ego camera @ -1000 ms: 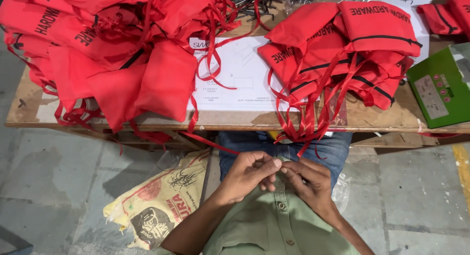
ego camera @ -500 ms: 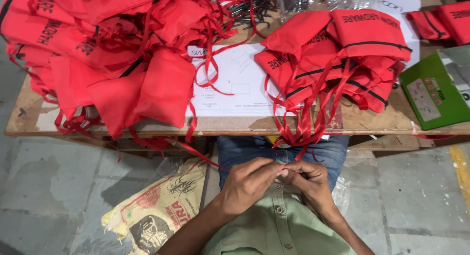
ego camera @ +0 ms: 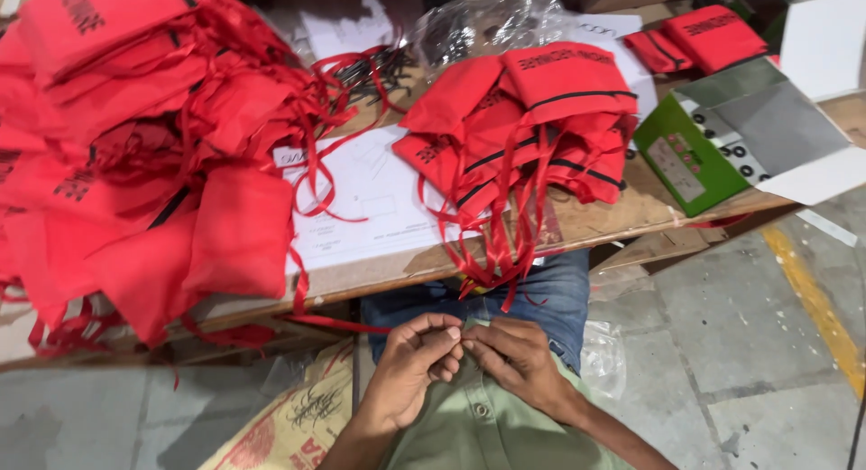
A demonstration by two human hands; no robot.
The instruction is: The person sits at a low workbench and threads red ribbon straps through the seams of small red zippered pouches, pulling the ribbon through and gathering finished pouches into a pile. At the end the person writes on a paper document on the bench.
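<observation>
Head view: workbench (ego camera: 379, 271) piled with red drawstring bags (ego camera: 135, 190), smaller stack (ego camera: 532, 127) at the edge with ribbons (ego camera: 492, 244) dangling. Left hand (ego camera: 410, 366) and right hand (ego camera: 510, 362) meet over the lap, fingertips pinched on something too small to identify. Risk: dangling ribbons snag and drag the stack off. Forearms cut off.

Left hand (ego camera: 415, 362) and right hand (ego camera: 510, 357) fingertip to fingertip, low and centre, in front of the table (ego camera: 649, 208) edge, above the lap. Big pile of bags (ego camera: 135, 163) on the table's left half, overhanging the near edge. Smaller stack of bags (ego camera: 523, 118) on the table right of centre, ribbons (ego camera: 496, 244) dangling over the edge toward the hands. Paper sheet (ego camera: 370, 199) flat between the piles. Open box (ego camera: 749, 136) at the right end. Printed sack (ego camera: 289, 425) on the floor, left of the left arm.
</observation>
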